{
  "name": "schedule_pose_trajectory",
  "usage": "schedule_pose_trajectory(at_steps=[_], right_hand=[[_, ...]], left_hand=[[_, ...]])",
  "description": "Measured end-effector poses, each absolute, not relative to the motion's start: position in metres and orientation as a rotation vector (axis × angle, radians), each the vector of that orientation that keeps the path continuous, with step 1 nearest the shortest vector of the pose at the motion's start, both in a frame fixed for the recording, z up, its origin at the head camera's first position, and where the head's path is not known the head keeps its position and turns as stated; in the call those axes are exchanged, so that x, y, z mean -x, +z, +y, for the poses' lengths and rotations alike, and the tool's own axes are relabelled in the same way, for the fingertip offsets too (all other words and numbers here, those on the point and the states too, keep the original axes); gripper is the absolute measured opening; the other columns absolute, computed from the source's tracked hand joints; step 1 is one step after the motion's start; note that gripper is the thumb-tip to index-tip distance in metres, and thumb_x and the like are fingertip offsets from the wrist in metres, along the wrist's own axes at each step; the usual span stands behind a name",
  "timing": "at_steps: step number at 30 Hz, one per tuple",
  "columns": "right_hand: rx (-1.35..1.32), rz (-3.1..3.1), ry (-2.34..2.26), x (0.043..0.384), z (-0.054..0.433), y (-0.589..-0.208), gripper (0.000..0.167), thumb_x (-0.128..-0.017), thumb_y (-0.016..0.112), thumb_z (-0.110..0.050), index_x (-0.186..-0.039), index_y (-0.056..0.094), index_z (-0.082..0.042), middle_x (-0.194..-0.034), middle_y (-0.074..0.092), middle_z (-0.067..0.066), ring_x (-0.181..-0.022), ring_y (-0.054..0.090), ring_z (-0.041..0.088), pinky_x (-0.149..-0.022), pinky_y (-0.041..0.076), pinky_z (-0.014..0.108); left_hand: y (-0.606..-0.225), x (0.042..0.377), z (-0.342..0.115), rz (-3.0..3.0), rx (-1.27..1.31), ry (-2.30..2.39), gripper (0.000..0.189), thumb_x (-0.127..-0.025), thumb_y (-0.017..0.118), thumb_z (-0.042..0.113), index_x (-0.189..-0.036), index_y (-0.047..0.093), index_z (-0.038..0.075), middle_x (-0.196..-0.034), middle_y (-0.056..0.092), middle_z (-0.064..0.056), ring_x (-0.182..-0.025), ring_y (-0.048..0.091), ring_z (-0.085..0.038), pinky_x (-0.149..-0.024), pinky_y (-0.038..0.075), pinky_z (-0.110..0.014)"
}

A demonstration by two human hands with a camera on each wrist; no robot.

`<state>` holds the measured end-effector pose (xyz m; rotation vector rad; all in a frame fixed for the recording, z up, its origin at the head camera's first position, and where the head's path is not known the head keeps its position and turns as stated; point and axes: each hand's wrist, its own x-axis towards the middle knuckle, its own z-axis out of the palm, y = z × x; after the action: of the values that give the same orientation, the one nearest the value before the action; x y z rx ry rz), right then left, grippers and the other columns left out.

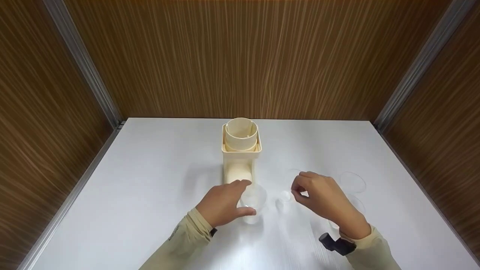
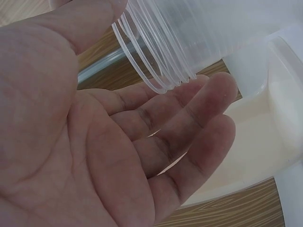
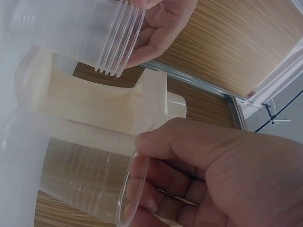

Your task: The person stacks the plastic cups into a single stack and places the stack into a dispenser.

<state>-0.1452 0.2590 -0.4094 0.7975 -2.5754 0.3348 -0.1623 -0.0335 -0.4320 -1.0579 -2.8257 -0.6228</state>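
Observation:
A stack of clear plastic cups (image 2: 165,42), their ridged rims close together, stands in front of a cream plastic stand (image 1: 240,165). Around the stack's left side curves my left hand (image 1: 225,204), thumb and fingers spread wide near the rims; whether they press on it is hard to tell. My right hand (image 1: 318,195), to the right of the stack, pinches the rim of a single clear cup (image 3: 85,182) between thumb and fingers. In the right wrist view this cup is apart from the stack (image 3: 80,38).
The cream stand has a square collar with a round tube (image 1: 242,140) set in its top. Faint clear cup rims (image 1: 352,182) show on the white table (image 1: 150,180) beyond my right hand. Wood-grain panels (image 1: 240,60) enclose the table's back and sides.

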Motion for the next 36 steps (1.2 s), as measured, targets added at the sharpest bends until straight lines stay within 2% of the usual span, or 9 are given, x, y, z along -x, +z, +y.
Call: schedule_pose_trajectory(at_steps=[3, 10, 17, 27, 36], right_hand=[[-0.801, -2.572, 0.35, 0.1458, 0.259, -0.4093, 0.025, -0.079, 0.078, -0.001, -0.075, 0.062, -0.02, -0.077, 0.06, -0.012, -0.074, 0.064, 0.005, -0.061, 0.053, 0.026], [-0.815, -2.547, 0.364, 0.1477, 0.2598, -0.4096, 0.026, -0.077, 0.079, 0.0, -0.076, 0.062, -0.019, -0.076, 0.06, -0.011, -0.073, 0.063, 0.005, -0.062, 0.052, 0.027], [-0.872, -2.499, 0.361, 0.1506, 0.2597, -0.4093, 0.026, -0.075, 0.08, 0.002, -0.075, 0.063, -0.017, -0.072, 0.06, -0.011, -0.072, 0.054, 0.008, -0.068, 0.046, 0.031], [-0.883, -2.461, 0.364, 0.1512, 0.2588, -0.4089, 0.027, -0.073, 0.081, 0.002, -0.074, 0.063, -0.017, -0.071, 0.06, -0.012, -0.072, 0.054, 0.008, -0.069, 0.046, 0.033], [-0.851, -2.492, 0.347, 0.1513, 0.2583, -0.4088, 0.026, -0.074, 0.08, 0.001, -0.074, 0.063, -0.018, -0.071, 0.061, -0.011, -0.07, 0.055, 0.009, -0.07, 0.046, 0.034]], left_hand=[[-0.4316, 0.1627, -0.0336, -2.824, 1.057, -0.625, 0.073, -0.088, 0.078, 0.051, -0.142, 0.057, 0.007, -0.129, 0.069, -0.007, -0.099, 0.072, -0.024, -0.084, 0.058, -0.043], [-0.4306, 0.1639, -0.0335, -2.826, 1.065, -0.626, 0.073, -0.089, 0.078, 0.05, -0.142, 0.056, 0.006, -0.133, 0.068, -0.009, -0.107, 0.071, -0.026, -0.088, 0.057, -0.043], [-0.4299, 0.1636, -0.033, -2.852, 1.049, -0.627, 0.073, -0.089, 0.077, 0.051, -0.144, 0.056, 0.007, -0.136, 0.067, -0.009, -0.114, 0.07, -0.027, -0.092, 0.057, -0.045], [-0.4302, 0.163, -0.0328, -2.849, 1.053, -0.629, 0.073, -0.089, 0.077, 0.05, -0.144, 0.056, 0.007, -0.137, 0.066, -0.009, -0.114, 0.069, -0.026, -0.091, 0.057, -0.044], [-0.4305, 0.1638, -0.0333, -2.83, 1.063, -0.626, 0.072, -0.089, 0.078, 0.049, -0.142, 0.056, 0.005, -0.134, 0.067, -0.009, -0.109, 0.071, -0.025, -0.087, 0.057, -0.044]])
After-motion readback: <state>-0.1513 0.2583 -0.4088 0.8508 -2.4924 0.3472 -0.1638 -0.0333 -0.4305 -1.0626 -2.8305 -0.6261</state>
